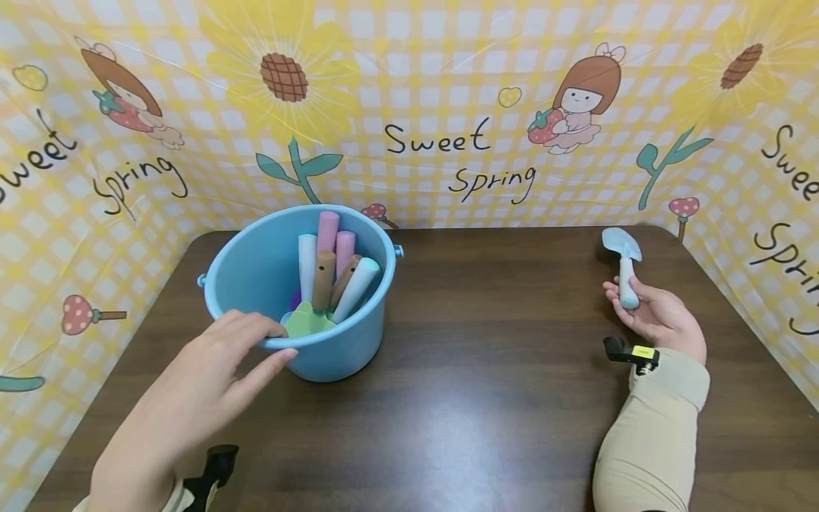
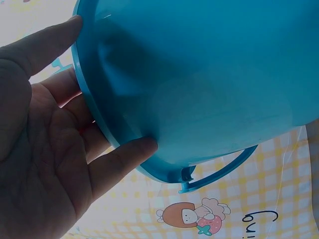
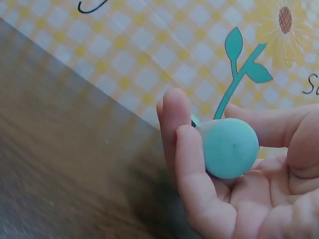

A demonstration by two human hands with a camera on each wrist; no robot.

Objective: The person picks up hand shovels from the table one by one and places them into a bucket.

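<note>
At the left of the table stands a light blue bucket (image 1: 342,355). My left hand (image 1: 192,391) grips its near rim, some fingers over the edge inside and the thumb outside. Upright in the bucket are several toy tool handles: pink ones (image 1: 328,231), pale blue ones (image 1: 357,288) and brown ones (image 1: 323,281), with a green tool head (image 1: 308,321) near the rim. On the right, my right hand (image 1: 665,320), palm up, holds a pale blue toy shovel (image 1: 627,277) by its handle, blade pointing away. The right wrist view shows the handle's round end (image 3: 232,148) between thumb and fingers.
The dark brown wooden table (image 1: 473,370) stretches between the two hands. A yellow checked cloth (image 1: 441,71) with flowers and lettering surrounds its back and sides. The bucket's handle (image 2: 222,172) hangs below its rim in the left wrist view.
</note>
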